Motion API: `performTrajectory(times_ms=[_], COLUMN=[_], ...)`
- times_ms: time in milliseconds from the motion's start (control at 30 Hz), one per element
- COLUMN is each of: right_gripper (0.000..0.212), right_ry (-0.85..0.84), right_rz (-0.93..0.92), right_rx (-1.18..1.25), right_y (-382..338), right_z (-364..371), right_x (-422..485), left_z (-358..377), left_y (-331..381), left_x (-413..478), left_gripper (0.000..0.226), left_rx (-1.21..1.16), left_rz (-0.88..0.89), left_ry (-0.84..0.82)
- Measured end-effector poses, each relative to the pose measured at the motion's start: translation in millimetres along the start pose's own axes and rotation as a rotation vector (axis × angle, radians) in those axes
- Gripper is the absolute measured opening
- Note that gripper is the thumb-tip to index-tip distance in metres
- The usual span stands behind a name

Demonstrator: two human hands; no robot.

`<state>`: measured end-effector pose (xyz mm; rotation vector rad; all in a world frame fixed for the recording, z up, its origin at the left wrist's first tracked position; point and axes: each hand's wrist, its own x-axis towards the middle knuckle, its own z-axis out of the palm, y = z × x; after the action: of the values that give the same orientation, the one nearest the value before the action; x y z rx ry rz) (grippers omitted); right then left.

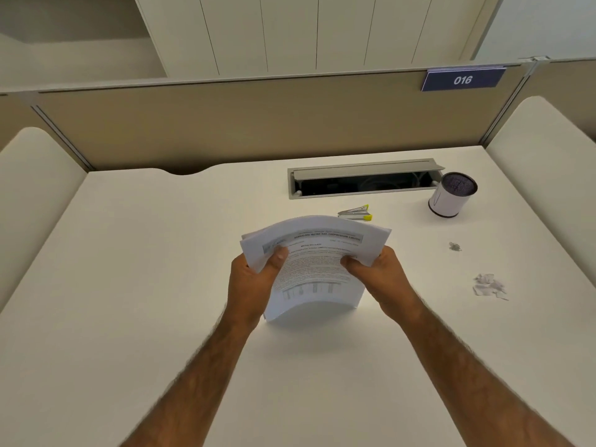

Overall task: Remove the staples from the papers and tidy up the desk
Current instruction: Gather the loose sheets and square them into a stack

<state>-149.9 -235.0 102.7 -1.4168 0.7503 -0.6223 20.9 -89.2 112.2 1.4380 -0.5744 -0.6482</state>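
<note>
Both forearms are reaching forward from the bottom of the view, converging over the middle of the table (161, 285). The left hand (254, 282) is gripping the left edge of the stack of papers (317, 250), thumb pressing on the printed top sheet, remaining fingers wrapped behind and out of sight. The right hand (377, 272) is mirroring it on the right edge, thumb lying across the front, fingers closed on the stack from behind. Wrists are angling inward, palms facing each other.

The papers are standing nearly upright, bottom edge touching the table, the stack bowing between the two hands (top edge arching away from the person). Print on the top sheet is too blurred to read.

Beyond the papers, just past their top edge, a staple remover (354, 212) with yellow tips is lying on the table, apart from both hands. Behind it, a cable tray (364, 179) is sitting open, its lid raised. To the right of the tray, a white cylindrical holder (451, 196) is standing upright. Well to the right of the right hand, a small cluster of removed staples (455, 246) is resting on the table, and nearer the person a scatter of torn paper scraps (488, 284). A blue plate (462, 79) reading 016 is hanging on the partition.
</note>
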Motion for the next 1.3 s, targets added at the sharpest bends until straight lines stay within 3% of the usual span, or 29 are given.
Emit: performTrajectory(times_ms=[267,433,500,567,633,700,800,900,1033,1133,1200,1300], right_gripper=[0.031,0.011,0.005,0.002,0.020,0.045,0.045,0.040,0.039,0.037,0.036,0.036], right_ry=[0.001,0.050,0.158,0.252,0.272,0.235,0.089,0.088,0.181,0.145,0.087,0.020], right_rz=[-0.012,0.050,0.109,0.218,0.331,0.415,0.437,0.473,0.500,0.467,0.426,0.347], right_rx=[-0.060,-0.080,0.054,0.357,0.648,0.769,0.824,0.757,0.467,0.324,0.281,0.229], right_y=[5.5,13.4,27.8,45.7,60.0,65.6,58.7,61.2,72.1,71.2,64.1,50.1], right_z=[0.0,-12.3,-20.6,-23.2,-15.8,-6.0,10.1,17.7,6.0,-13.3,-28.1,-43.9], right_x=[-2.6,0.1,-4.2,-13.9,-24.4,-31.7,-37.3,-39.8,-37.9,-34.5,-31.0,-22.9], left_z=[0.9,-0.5,-0.7,-1.8,-3.7,-4.1,-2.8,0.3,-6.4,-35.7,-59.0,-76.7], left_y=[-6.3,3.8,9.2,10.3,6.6,-1.8,-21.0,-42.3,-69.9,-77.1,-70.9,-56.0], left_x=[0.5,3.1,6.9,10.5,11.7,10.4,2.4,-10.3,-27.5,-24.3,-10.3,11.8], left_gripper=[0.022,0.008,0.011,0.013,0.017,0.019,0.016,0.012,0.020,0.021,0.029,0.053], left_rx=[0.044,-0.060,-0.171,-0.268,-0.361,-0.417,-0.417,-0.335,-0.192,-0.211,-0.272,-0.184], left_rz=[-0.013,0.015,-0.014,-0.053,-0.100,-0.173,-0.303,-0.377,-0.477,-0.494,-0.498,-0.521], left_ry=[0.009,0.094,0.145,0.197,0.251,0.323,0.427,0.478,0.486,0.492,0.397,0.083])
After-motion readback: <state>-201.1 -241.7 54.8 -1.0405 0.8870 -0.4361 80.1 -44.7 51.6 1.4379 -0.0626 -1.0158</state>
